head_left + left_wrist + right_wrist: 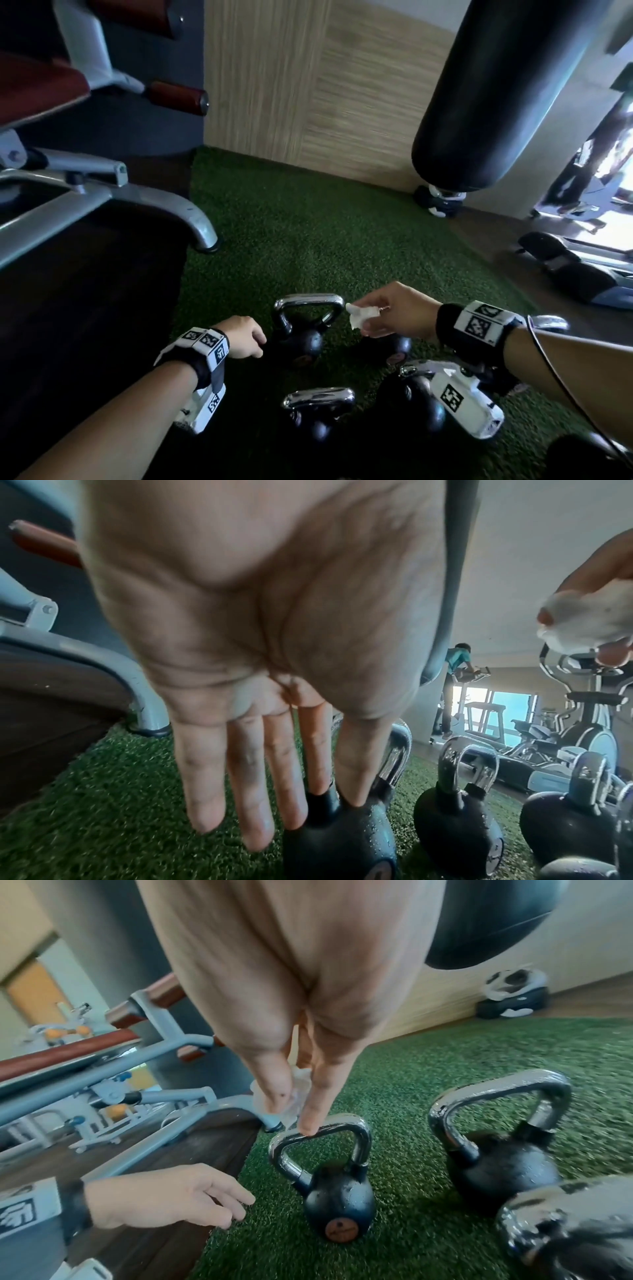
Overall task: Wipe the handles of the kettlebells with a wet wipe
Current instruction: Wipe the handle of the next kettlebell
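Note:
Several black kettlebells with chrome handles stand on green turf. The farthest kettlebell (304, 342) has its handle (308, 303) upright. My right hand (363, 320) pinches a crumpled white wet wipe (359, 315) at the handle's right top corner. In the right wrist view the wet wipe (298, 1093) sits between thumb and finger, just above the handle (342, 1122); contact cannot be told. My left hand (258, 346) hovers left of that kettlebell's body, fingers relaxed and holding nothing. From the left wrist view its fingers (253, 804) are straight, beside the kettlebell (342, 840).
Nearer me are other kettlebells (318, 404) (411, 397), one (397, 346) under my right hand. A grey bench machine's foot (202, 233) rests at the turf's left edge. A black punching bag (496, 96) hangs at the back right. A person (457, 666) is on distant equipment.

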`<state>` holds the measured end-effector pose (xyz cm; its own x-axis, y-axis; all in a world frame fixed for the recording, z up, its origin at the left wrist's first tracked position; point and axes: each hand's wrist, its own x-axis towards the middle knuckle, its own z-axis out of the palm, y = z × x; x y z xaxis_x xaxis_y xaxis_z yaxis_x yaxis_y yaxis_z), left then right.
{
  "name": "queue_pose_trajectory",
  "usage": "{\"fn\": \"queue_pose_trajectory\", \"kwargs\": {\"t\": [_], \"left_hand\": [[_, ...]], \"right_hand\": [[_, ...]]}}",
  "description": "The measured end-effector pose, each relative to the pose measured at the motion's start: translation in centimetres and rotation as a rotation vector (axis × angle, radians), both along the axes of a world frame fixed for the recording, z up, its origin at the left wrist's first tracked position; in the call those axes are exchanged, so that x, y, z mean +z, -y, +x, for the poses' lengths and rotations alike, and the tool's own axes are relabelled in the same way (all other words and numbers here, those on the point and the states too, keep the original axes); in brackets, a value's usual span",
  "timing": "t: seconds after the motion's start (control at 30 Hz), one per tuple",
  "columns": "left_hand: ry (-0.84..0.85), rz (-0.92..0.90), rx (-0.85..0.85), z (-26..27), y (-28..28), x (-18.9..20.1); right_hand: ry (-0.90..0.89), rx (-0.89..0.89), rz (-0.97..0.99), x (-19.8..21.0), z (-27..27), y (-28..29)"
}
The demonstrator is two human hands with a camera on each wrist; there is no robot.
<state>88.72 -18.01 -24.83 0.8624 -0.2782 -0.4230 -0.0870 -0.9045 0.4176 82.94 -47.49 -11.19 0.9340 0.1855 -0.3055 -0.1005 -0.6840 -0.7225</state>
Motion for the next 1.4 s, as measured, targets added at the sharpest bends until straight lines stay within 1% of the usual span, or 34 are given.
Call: {"fn": "queue_pose_trajectory", "kwargs": {"t": [0.07,0.13,0.2,0.27,0.4,0.5,0.57,0.6,0.7,0.8,0.87,1.07,1.17,1.2,1.27,1.33,1.4], "left_hand": [[-0.023,0.029,0.031,0.6,0.5,-0.8],[-0.046,0.045,0.088,1.3,1.3,-2.1],[-0.078,0.022,0.165,1.8,2.0,-3.9],[-0.117,-0.026,0.254,2.1,2.7,-5.8],[-0.171,-0.19,0.443,3.6,4.2,-9.2],[-0.23,-0.337,0.553,4.6,6.1,-10.8],[-0.229,-0.45,0.638,4.9,7.4,-11.6],[-0.22,-0.49,0.658,4.9,7.9,-11.8],[-0.213,-0.498,0.677,5.4,9.0,-12.7],[-0.229,-0.497,0.724,5.7,9.3,-12.8],[-0.216,-0.471,0.724,6.1,9.5,-12.9],[-0.163,-0.481,0.655,7.1,8.4,-13.7],[-0.193,-0.539,0.578,8.1,7.8,-14.4],[-0.198,-0.553,0.548,8.5,7.7,-15.2],[-0.203,-0.55,0.542,9.4,7.3,-16.8],[-0.2,-0.548,0.553,9.4,7.2,-16.8],[-0.196,-0.552,0.532,8.9,7.4,-15.8]], "right_hand": [[0.115,0.02,-0.113,-0.6,0.9,0.1],[0.269,-0.022,-0.223,-1.9,2.6,0.2],[0.336,-0.11,-0.215,-3.6,4.5,0.1],[0.377,-0.159,-0.22,-5.4,5.9,-0.4],[0.445,-0.168,-0.232,-8.9,8.1,-0.7],[0.515,-0.21,-0.153,-10.9,9.1,-0.6],[0.588,-0.234,-0.092,-11.7,9.5,-0.8],[0.629,-0.241,-0.095,-12.0,9.5,-0.9],[0.71,-0.232,-0.066,-12.9,10.0,-1.6],[0.77,-0.162,0.004,-13.8,10.2,-2.0],[0.807,-0.138,0.025,-14.3,10.6,-2.1],[0.779,-0.132,-0.022,-14.7,11.3,-3.1],[0.769,-0.035,-0.034,-14.9,10.8,-4.0],[0.758,-0.003,-0.049,-14.8,10.9,-4.2],[0.719,0.035,-0.071,-14.7,11.2,-4.1],[0.672,0.036,-0.066,-14.5,11.4,-3.9],[0.643,0.006,-0.089,-14.4,11.5,-3.4]]}}
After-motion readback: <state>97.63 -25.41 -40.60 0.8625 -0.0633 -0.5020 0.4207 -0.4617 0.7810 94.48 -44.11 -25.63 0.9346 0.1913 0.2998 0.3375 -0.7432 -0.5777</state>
